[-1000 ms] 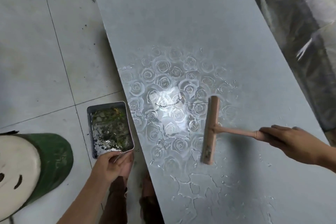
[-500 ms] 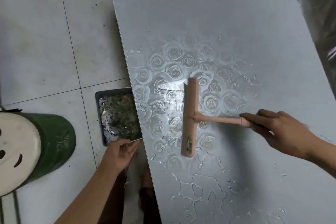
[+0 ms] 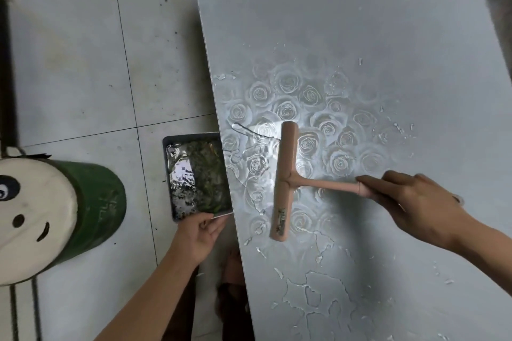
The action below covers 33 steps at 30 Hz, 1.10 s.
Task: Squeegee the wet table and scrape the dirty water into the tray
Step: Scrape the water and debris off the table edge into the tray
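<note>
The right hand [image 3: 415, 202] curls its grip around the handle of a pink squeegee [image 3: 286, 180], whose blade lies on the wet, rose-patterned surface [image 3: 360, 22] near its left edge. The left hand [image 3: 196, 235] pinches the near rim of a tray [image 3: 191, 137] holding dirty water [image 3: 199, 174], pressed against that edge.
</note>
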Tool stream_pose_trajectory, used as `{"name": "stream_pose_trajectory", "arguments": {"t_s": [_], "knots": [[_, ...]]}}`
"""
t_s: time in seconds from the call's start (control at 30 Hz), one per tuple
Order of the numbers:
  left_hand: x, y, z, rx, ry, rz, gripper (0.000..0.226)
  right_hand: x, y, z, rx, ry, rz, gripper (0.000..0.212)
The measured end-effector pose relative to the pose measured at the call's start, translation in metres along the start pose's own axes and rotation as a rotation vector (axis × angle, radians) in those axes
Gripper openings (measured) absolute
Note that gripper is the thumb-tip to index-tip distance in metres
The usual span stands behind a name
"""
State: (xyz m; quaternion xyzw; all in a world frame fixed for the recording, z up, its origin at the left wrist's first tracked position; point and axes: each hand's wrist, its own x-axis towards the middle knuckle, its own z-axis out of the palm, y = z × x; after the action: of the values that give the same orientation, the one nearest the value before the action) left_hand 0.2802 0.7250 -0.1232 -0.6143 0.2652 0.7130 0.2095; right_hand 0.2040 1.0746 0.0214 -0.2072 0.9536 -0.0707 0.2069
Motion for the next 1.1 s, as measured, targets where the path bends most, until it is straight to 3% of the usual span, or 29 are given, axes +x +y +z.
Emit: {"name": "stream_pose_trajectory", "arguments": {"t_s": [0.1,0.17,0.23,0.47,0.63,0.73,0.97,1.1], "knots": [[-0.001,0.000,0.001,0.002,-0.007,0.014,0.019,-0.012,0.011,-0.008,-0.014,-0.013,0.033,0.034],[-0.003,0.000,0.001,-0.001,-0.017,0.021,0.021,-0.015,0.011,-0.007,-0.018,-0.030,0.083,0.025],[-0.004,0.001,0.003,-0.006,-0.004,0.021,0.023,-0.008,0.001,-0.002,0.030,-0.066,0.101,0.034],[-0.004,0.001,0.003,-0.049,0.011,0.023,0.028,0.050,-0.046,0.002,-0.015,-0.035,-0.049,0.037],[-0.004,0.001,0.005,-0.068,0.007,-0.012,0.022,0.044,-0.027,-0.032,-0.090,-0.016,-0.047,0.040],[-0.006,0.001,0.007,-0.054,-0.014,0.001,0.028,0.042,-0.015,-0.039,-0.135,-0.042,-0.024,0.038],[-0.003,0.005,0.009,-0.079,-0.016,-0.008,0.028,0.086,-0.062,-0.012,-0.131,-0.183,-0.116,0.044],[-0.001,0.005,0.007,-0.089,-0.018,0.004,0.050,0.093,-0.067,-0.029,-0.187,-0.079,-0.169,0.046]]}}
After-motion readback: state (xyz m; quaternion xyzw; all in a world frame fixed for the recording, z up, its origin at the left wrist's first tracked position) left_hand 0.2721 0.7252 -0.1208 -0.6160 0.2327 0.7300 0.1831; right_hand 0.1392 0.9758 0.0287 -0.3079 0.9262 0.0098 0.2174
